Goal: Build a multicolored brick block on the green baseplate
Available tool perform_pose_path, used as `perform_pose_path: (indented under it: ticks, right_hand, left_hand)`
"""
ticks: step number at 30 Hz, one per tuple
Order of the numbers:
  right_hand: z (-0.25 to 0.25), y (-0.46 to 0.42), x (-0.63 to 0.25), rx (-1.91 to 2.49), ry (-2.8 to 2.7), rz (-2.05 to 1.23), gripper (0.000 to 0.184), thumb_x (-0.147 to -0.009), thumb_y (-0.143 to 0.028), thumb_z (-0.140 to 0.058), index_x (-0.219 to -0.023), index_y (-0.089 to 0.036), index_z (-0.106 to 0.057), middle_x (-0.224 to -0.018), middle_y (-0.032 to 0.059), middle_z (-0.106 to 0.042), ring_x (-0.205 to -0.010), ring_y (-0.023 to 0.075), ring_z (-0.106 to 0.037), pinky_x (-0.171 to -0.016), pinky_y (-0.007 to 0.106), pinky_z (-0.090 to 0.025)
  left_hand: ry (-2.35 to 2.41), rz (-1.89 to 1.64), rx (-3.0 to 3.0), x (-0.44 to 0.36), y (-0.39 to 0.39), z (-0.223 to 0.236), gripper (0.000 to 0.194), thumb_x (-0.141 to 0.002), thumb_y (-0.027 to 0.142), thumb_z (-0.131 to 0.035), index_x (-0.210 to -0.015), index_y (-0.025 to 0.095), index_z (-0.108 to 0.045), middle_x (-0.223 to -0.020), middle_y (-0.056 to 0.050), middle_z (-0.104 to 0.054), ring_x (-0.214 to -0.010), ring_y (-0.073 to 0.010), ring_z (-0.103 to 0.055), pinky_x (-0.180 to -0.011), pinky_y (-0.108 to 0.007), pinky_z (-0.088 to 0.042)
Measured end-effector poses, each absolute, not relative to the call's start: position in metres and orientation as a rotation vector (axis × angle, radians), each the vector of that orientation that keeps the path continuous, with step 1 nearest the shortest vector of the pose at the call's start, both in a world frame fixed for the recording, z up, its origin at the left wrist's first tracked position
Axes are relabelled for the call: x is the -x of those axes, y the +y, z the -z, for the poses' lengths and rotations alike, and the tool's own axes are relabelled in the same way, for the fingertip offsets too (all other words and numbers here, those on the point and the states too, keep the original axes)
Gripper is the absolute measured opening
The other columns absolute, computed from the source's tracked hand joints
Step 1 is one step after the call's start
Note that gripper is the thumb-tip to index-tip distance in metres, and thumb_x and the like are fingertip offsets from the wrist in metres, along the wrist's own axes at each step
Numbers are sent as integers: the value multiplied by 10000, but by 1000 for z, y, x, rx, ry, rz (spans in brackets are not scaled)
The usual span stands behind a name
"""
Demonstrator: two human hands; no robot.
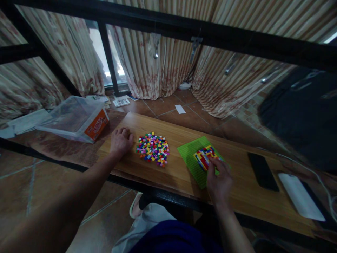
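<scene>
On the wooden table, my left hand (121,142) rests with its fingers loosely bent and apart, holding nothing. Just right of it lies a spread pile of small multicoloured toy bricks (153,148). My right hand (219,177) is over a green studded baseplate (192,161), thumb and forefinger pinched together on what looks like a small toy brick, mostly hidden by the fingertips. Those fingertips touch the near right part of a low block of red, yellow, blue and white bricks (204,156) built on the baseplate.
A clear plastic box (76,117) with an orange label stands left of the wooden table top (179,131). Toward the right end lie a black phone (263,171) and a white flat object (301,196), with a white cable (313,170) behind. A dark metal frame bar (168,21) crosses above.
</scene>
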State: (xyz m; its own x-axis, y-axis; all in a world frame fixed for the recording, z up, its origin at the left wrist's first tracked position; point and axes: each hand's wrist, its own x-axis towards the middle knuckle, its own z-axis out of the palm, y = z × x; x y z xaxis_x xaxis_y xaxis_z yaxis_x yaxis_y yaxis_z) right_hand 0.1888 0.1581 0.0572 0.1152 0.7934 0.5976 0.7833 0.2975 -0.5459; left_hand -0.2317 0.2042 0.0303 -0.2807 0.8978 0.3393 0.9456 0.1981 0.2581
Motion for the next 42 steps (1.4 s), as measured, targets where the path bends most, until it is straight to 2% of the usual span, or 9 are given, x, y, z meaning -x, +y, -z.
perform_pose_path:
  ticks: [13, 20, 23, 26, 29, 34, 42]
  right_hand:
    - [-39, 125, -99, 1325, -1971, -405, 268, -986, -326, -503, -1044, -214, -740, -1072, 94, -710, -999, 230, -634, -907, 401, -511]
    - [-36, 144, -74, 1356, -2056, -431, 253, -977, -306, -501, -1022, -222, -735, -1000, 80, -682, -971, 238, -600, -886, 388, -473]
    - [-35, 147, -70, 1360, -2067, -399, 260, -980, -308, -493, -939, -239, -740, -975, 72, -677, -943, 229, -594, -865, 373, -467]
    - [-38, 146, -74, 1355, -2034, -439, 289, -987, -318, -474, -879, -242, -730, -931, 61, -690, -909, 216, -611, -856, 357, -473]
    - [-45, 141, -87, 1380, -1921, -554, 291, -987, -338, -468, -901, -228, -724, -920, 62, -723, -876, 208, -654, -829, 344, -501]
    - [-57, 137, -123, 1443, -1618, -671, 262, -924, -411, -578, -957, -210, -742, -953, 69, -768, -847, 206, -712, -803, 337, -552]
    - [-69, 152, -187, 1541, -1422, -465, 314, -872, -461, -623, -933, -188, -766, -1008, 118, -771, -914, 250, -713, -843, 404, -562]
  left_hand:
    - [-2369, 668, 1786, 228, 203, -31, 327, -900, 330, -493, -1127, 155, -651, -1248, -167, -650, -1197, -328, -557, -1092, -482, -388]
    - [-2388, 668, 1796, 227, 201, -34, 330, -901, 329, -492, -1127, 152, -655, -1266, -172, -645, -1196, -336, -557, -1074, -497, -391]
    - [-2374, 677, 1788, 227, 202, -33, 315, -891, 332, -503, -1106, 165, -661, -1244, -165, -655, -1183, -341, -560, -1059, -505, -398]
    - [-2371, 672, 1789, 228, 202, -34, 327, -890, 338, -497, -1112, 160, -658, -1244, -164, -654, -1191, -339, -558, -1069, -499, -392]
    - [-2375, 667, 1810, 228, 202, -35, 347, -895, 340, -476, -1127, 154, -654, -1250, -169, -652, -1198, -334, -558, -1090, -495, -380]
    - [-2358, 683, 1794, 231, 203, -32, 371, -887, 361, -475, -1141, 160, -657, -1260, -164, -652, -1188, -338, -564, -1083, -500, -390]
    - [-2350, 661, 1806, 233, 204, -34, 383, -875, 373, -473, -1143, 166, -654, -1270, -158, -656, -1208, -332, -566, -1104, -482, -382]
